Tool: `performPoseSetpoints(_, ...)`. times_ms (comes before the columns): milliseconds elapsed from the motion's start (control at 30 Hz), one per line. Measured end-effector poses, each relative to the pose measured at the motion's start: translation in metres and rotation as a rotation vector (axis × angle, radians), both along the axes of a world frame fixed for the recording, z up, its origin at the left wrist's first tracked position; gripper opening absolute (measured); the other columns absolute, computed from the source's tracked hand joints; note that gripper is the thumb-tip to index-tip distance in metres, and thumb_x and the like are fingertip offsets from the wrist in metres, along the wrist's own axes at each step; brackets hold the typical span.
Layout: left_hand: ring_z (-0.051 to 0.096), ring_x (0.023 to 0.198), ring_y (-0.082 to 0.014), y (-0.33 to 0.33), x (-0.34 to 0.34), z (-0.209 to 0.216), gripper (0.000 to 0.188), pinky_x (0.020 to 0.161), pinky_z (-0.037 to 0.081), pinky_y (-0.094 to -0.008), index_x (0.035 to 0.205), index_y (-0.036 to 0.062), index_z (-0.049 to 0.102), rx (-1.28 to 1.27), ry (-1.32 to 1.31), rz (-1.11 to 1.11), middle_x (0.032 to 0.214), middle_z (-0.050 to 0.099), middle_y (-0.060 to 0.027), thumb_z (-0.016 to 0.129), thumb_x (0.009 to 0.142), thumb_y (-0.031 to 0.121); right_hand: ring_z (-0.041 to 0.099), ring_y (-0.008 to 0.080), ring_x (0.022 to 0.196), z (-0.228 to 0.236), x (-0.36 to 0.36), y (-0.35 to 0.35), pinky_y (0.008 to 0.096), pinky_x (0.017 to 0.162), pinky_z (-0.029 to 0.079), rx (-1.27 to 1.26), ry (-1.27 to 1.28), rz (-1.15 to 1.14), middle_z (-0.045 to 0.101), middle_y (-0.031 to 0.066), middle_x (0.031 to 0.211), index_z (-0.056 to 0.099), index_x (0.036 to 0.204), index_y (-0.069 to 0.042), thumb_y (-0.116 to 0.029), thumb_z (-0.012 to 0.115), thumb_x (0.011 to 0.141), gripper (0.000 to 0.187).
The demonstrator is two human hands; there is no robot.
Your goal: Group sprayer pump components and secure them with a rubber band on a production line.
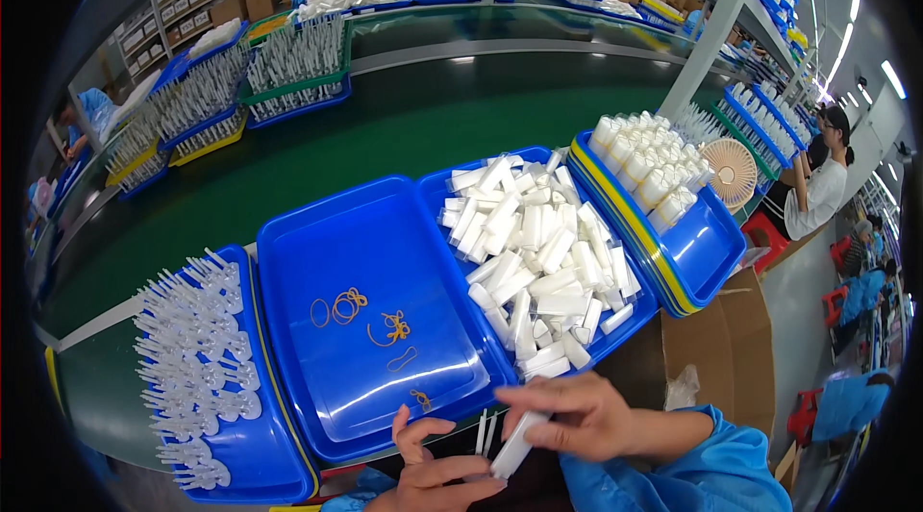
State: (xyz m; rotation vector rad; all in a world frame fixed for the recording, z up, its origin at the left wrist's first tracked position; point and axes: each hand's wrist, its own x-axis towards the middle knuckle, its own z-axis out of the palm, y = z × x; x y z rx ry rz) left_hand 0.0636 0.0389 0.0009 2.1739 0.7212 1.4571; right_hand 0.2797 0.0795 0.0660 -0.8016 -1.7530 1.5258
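Near the lower edge, a small white rectangular piece is held tilted between my two hands. My right hand grips its upper end between thumb and fingers. The fingertips of my left hand close on its lower end, with one finger raised. Two thin white sticks stand beside it; what they belong to is hidden. Just ahead, a blue tray holds several loose yellow rubber bands. To its right, another blue tray is heaped with white pieces in clear wrapping.
At left a blue tray carries many white stemmed plastic parts. Stacked trays at right bear bundled white rolls, near a fan. A cardboard box stands below. Beyond the green belt, other people work.
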Motion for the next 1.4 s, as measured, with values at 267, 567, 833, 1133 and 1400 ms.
performPoseSetpoints(267, 0.041, 0.111, -0.0382, -0.005, 0.004, 0.009, 0.017, 0.097, 0.025, -0.0523, 0.076, 0.0124, 0.059, -0.262, -0.002, 0.101, 0.101, 0.055, -0.0125, 0.069, 0.075, 0.027, 0.05, 0.026, 0.099, 0.001, 0.001, 0.02, 0.0374, 0.088, 0.038, 0.4, -0.114, 0.143, 0.056, 0.0101, 0.105, 0.051, 0.125, -0.006, -0.01, 0.06, 0.083, 0.043)
performPoseSetpoints(567, 0.043, 0.112, -0.0393, 0.003, 0.001, 0.014, 0.017, 0.097, 0.025, -0.0534, 0.085, 0.0089, 0.057, -0.291, -0.168, 0.122, 0.098, 0.056, -0.0125, 0.069, 0.073, 0.011, 0.055, 0.0208, 0.089, -0.001, 0.007, 0.124, 0.0342, 0.074, 0.043, 1.016, -1.217, 0.034, 0.061, 0.0032, 0.085, 0.06, 0.095, -0.008, -0.009, 0.057, 0.071, 0.024)
performPoseSetpoints(833, 0.043, 0.112, -0.0398, 0.0, -0.007, 0.024, 0.013, 0.093, 0.029, -0.0522, 0.076, 0.0077, 0.065, -0.322, -0.211, 0.095, 0.09, 0.059, -0.0097, 0.074, 0.067, 0.012, 0.05, 0.0223, 0.098, 0.004, -0.009, 0.125, 0.0343, 0.077, 0.041, 1.161, -0.979, 0.074, 0.058, 0.0066, 0.093, 0.062, 0.087, -0.005, -0.011, 0.057, 0.07, 0.019)
performPoseSetpoints(1133, 0.043, 0.113, -0.0385, 0.007, -0.003, 0.027, 0.012, 0.096, 0.027, -0.0536, 0.073, 0.0095, 0.069, -0.318, -0.147, -0.022, 0.085, 0.063, -0.0063, 0.076, 0.065, 0.015, 0.06, 0.0205, 0.084, 0.008, -0.014, 0.077, 0.0303, 0.069, 0.049, 1.282, -0.533, 0.163, 0.058, 0.0065, 0.097, 0.062, 0.099, -0.018, -0.015, 0.059, 0.07, 0.029)
performPoseSetpoints(1400, 0.046, 0.109, -0.0368, 0.006, -0.004, 0.025, 0.013, 0.098, 0.024, -0.0549, 0.074, 0.0089, 0.069, -0.339, -0.193, -0.081, 0.082, 0.063, -0.0053, 0.075, 0.065, 0.016, 0.059, 0.0117, 0.058, 0.004, -0.006, 0.072, 0.0224, 0.046, 0.049, 1.218, -0.424, 0.09, 0.056, 0.0032, 0.088, 0.062, 0.109, -0.027, -0.01, 0.059, 0.071, 0.041)
